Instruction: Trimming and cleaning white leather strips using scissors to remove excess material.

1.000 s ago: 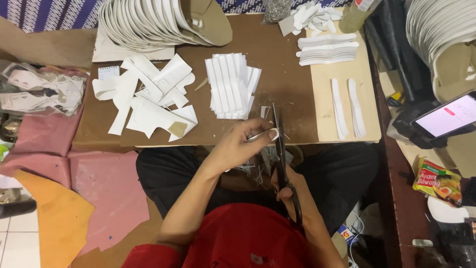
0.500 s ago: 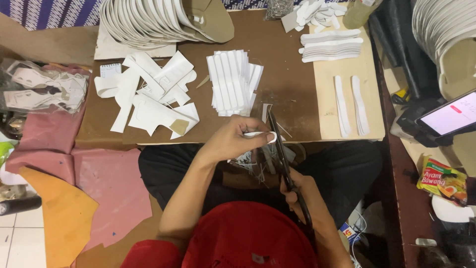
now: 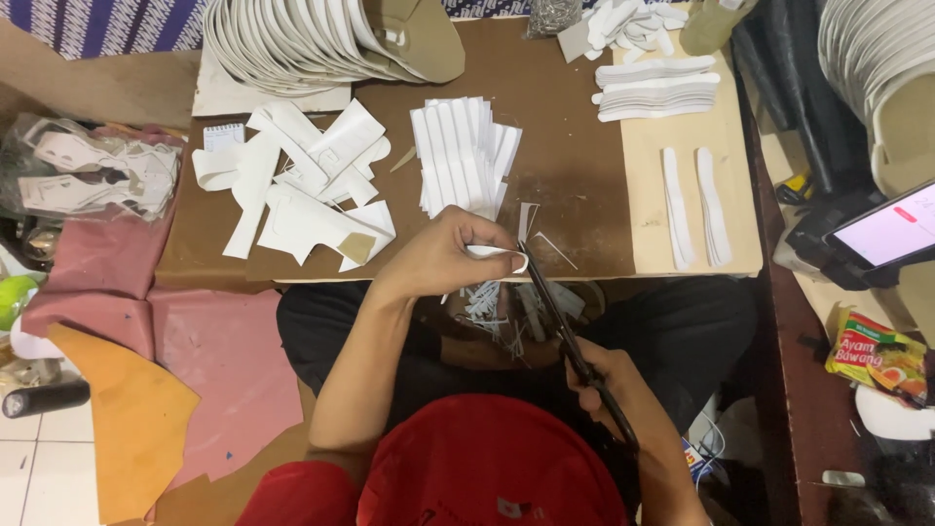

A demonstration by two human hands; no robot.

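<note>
My left hand (image 3: 443,255) pinches a narrow white strip (image 3: 502,255) just over the front edge of the brown board (image 3: 575,166). My right hand (image 3: 609,375) grips the handles of long black scissors (image 3: 555,312), whose blades point up toward the strip's rounded end and meet it. Thin white trimmings (image 3: 492,307) lie on my lap below the strip. A fanned pile of cut white strips (image 3: 463,151) rests on the board just beyond my left hand.
White offcuts (image 3: 302,185) lie at the left of the board. Two finished strips (image 3: 696,205) and a stack of more (image 3: 653,88) sit on a tan sheet at the right. Stacked white soles (image 3: 312,39) stand behind. A phone (image 3: 886,234) and a snack packet (image 3: 872,356) are at the right; pink and orange sheets (image 3: 146,370) at the left.
The scissors and my right hand have shifted slightly, with the blades staying at the strip's end. My left hand has kept hold of the strip and turned it a little.
</note>
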